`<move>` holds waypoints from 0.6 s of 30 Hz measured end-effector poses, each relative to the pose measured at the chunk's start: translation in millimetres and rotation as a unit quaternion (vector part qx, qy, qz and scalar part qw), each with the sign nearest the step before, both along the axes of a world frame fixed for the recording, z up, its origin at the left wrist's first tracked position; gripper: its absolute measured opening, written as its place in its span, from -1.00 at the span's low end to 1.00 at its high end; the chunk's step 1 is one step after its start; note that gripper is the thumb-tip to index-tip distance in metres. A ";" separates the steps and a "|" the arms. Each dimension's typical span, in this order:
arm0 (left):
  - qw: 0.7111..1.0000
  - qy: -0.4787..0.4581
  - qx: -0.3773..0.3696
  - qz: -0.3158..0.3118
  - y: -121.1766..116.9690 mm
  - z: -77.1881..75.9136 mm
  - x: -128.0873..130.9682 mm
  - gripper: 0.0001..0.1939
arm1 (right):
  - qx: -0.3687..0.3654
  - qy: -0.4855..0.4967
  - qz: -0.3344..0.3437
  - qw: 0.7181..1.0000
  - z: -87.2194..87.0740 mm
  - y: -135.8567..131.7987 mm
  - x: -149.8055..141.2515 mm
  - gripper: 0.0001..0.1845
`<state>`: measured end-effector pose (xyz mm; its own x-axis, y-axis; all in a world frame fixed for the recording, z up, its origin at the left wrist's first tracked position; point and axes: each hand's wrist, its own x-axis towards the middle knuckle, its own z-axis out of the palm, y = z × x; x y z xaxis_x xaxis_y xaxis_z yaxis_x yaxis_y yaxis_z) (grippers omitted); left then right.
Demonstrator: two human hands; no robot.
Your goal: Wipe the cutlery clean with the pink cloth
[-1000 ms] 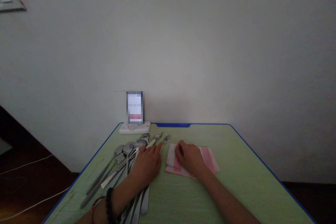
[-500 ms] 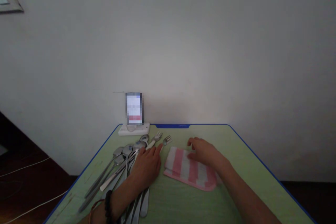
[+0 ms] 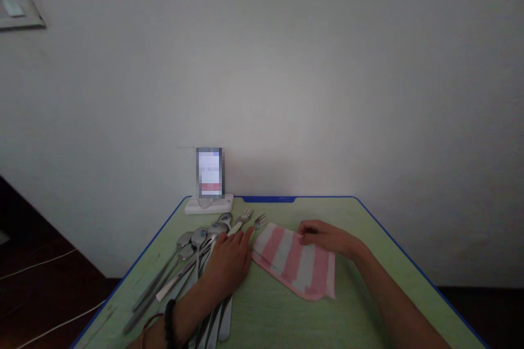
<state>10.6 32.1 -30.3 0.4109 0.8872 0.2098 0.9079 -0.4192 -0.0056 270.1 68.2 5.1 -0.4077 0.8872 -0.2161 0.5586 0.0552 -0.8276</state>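
Black beaded bracelet [image 3: 169,324] nearest you, then your left hand [image 3: 229,256] lying over the cutlery pile [image 3: 199,237], can't tell if its fingers grip anything. Striped cloth [image 3: 297,262] is over the table [image 3: 270,322] between your hands, and your right hand [image 3: 325,237] has its far edge pinched, thumb and fingers. Lit phone [image 3: 210,173] way back on a white base [image 3: 208,207].

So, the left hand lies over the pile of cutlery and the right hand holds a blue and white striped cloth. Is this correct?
Only the colour is wrong: the head view shows the striped cloth is pink and white. The left hand lies over the cutlery, and the right hand holds the cloth.
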 end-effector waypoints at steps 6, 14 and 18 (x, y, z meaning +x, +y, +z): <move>1.000 0.000 -0.010 0.000 -2.7 4.0 0.7 -0.53 | -0.173 0.416 -0.188 0.873 -21.5 1.6 7.8 -0.87; 1.000 0.009 -0.001 0.006 -0.8 -0.2 0.7 -0.54 | -0.197 0.493 -0.228 0.816 -31.1 8.6 6.3 -0.82; 1.000 -0.004 0.018 0.006 1.4 -0.7 -0.1 -0.57 | -0.196 0.525 -0.236 0.794 -34.1 11.6 6.0 -0.84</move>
<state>10.5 33.5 -30.9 0.3980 0.8840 0.2450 0.9130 -0.4077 -0.0122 276.1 79.8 -29.0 -0.1873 0.9432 -0.2744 -0.5686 -0.3319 -0.7526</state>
